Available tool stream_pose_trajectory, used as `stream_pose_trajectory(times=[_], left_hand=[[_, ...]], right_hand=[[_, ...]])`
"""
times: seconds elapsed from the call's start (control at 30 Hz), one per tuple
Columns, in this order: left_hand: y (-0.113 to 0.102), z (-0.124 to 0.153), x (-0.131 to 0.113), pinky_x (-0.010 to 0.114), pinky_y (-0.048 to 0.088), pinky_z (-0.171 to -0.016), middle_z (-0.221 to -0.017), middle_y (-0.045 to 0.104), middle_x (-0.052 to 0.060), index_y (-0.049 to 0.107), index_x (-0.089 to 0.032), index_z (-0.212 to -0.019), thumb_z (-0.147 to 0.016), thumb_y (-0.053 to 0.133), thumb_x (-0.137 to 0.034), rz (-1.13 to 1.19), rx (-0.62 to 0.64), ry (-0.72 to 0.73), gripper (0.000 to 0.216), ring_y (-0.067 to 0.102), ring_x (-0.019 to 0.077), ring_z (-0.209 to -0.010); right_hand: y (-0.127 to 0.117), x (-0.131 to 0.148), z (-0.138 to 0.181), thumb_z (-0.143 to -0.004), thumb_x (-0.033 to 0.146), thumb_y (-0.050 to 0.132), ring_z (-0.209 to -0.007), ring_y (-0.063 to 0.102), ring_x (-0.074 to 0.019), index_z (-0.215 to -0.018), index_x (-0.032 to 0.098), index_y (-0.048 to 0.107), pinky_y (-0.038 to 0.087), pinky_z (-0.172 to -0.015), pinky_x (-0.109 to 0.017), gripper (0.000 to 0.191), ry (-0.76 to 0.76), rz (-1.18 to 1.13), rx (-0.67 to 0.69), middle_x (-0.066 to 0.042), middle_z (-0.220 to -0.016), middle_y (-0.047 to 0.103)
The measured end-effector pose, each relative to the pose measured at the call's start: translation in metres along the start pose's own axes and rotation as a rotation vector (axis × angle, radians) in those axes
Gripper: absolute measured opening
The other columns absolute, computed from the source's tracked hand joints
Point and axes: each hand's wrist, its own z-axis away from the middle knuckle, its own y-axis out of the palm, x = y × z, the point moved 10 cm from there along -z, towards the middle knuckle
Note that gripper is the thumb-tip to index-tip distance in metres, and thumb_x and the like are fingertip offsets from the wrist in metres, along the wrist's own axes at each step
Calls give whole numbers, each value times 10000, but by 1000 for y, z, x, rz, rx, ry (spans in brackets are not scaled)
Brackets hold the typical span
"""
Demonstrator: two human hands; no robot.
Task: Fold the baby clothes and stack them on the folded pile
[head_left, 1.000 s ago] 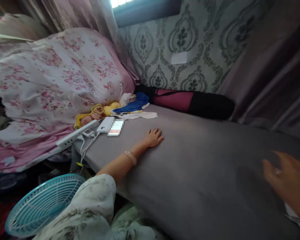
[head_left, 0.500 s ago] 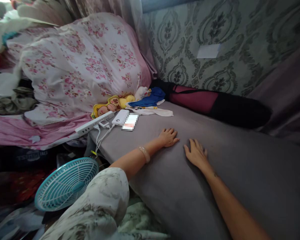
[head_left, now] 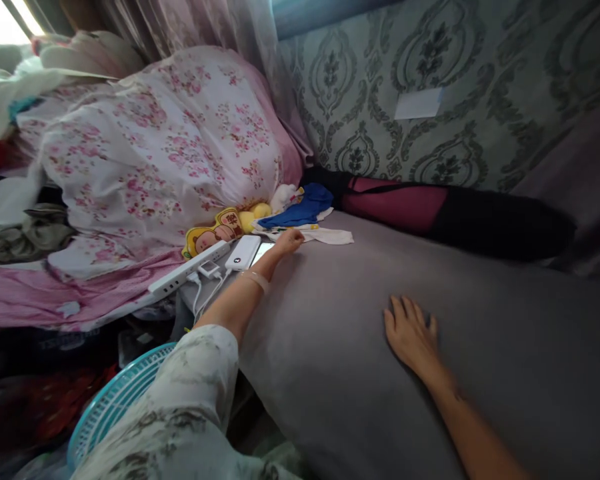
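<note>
My left hand (head_left: pixel 291 241) is at the near edge of a small heap of clothes, with its fingers curled closed. It touches or hovers over a white cloth (head_left: pixel 333 235); whether any cloth is in its fingers is hidden. Behind it lies a blue garment (head_left: pixel 300 207). My right hand (head_left: pixel 411 330) rests palm down on the grey bed sheet (head_left: pixel 340 347), fingers spread and holding nothing. Beside my left wrist are a lit phone (head_left: pixel 263 252), partly covered by the arm, and a white power bank (head_left: pixel 244 253).
A white power strip (head_left: pixel 187 268) with plugged cables lies along the bed's left edge. Yellow plush toys (head_left: pixel 213 233) sit behind it. A black and maroon long bag (head_left: pixel 440 210) lies against the patterned wall. Below left stands a turquoise fan (head_left: pixel 115 393); floral bedding (head_left: pixel 170 147) is piled behind.
My left hand has moved forward and left from the sheet to the clothes, and its fingers have curled. My right hand stays flat on the sheet, slightly shifted in view.
</note>
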Motion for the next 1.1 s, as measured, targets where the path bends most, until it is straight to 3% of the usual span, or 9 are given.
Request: stream_pose_trajectory(times=[0.2,0.4,0.67,0.9,1.1], left_hand=[[-52,-18,67,318,442,-878,-1054,683,151,693,-80,-1022,-759,480,-116,-81,-169,-205,340,599,240,-976],[-65,-26,105,359,431,-908,-1092,657,105,643,-123,-1100,-712,581,-110,-172,-169,-326,394,552,266,-1048],[-53,-40,106,482,323,-995,-1009,647,107,654,-157,-989,-750,657,-254,-316,-128,-373,258,459,339,-1172],[-61,-55,109,474,353,-929,-688,630,58,684,-174,-764,-703,668,-280,-338,-92,-410,123,566,312,-972],[-81,-69,87,419,388,-895,-885,674,70,687,-185,-865,-765,571,-277,-247,-189,-339,179,562,310,-1028]], right_hand=[[0,0,0,-961,376,167,-1340,325,-307,-1387,101,427,205,-1066,-598,570,2,-3,-16,-168,-1444,407],[2,-1,-1,-958,375,162,-1343,325,-298,-1392,114,428,192,-1080,-585,572,11,2,-24,-153,-1446,410],[-2,0,-1,-954,371,169,-1338,329,-300,-1401,111,425,184,-1084,-577,576,38,-11,0,-154,-1452,404],[-3,-1,0,-955,359,201,-1348,317,-303,-1412,113,412,171,-1093,-562,560,35,-10,11,-152,-1459,399],[-5,-1,1,-962,353,206,-1347,322,-301,-1407,125,421,169,-1098,-550,544,36,-18,-7,-146,-1458,402]])
